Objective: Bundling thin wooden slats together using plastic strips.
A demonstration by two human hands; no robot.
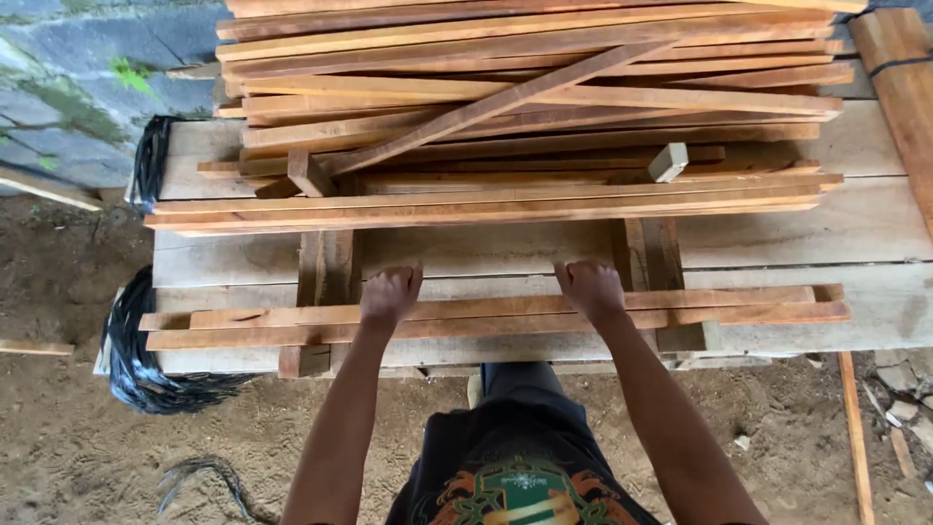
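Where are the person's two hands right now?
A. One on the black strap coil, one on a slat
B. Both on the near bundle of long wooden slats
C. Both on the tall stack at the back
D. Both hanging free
B: the left hand and right hand both rest closed on the near slats, short of the tall stack.

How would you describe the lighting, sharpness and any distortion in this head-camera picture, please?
In the head view, light is soft and even, with no glare; the left hand and right hand look sharp on the long wooden strips. Dark shadow sits under the stacked slats. Wide-angle distortion bows the planks slightly toward the edges.
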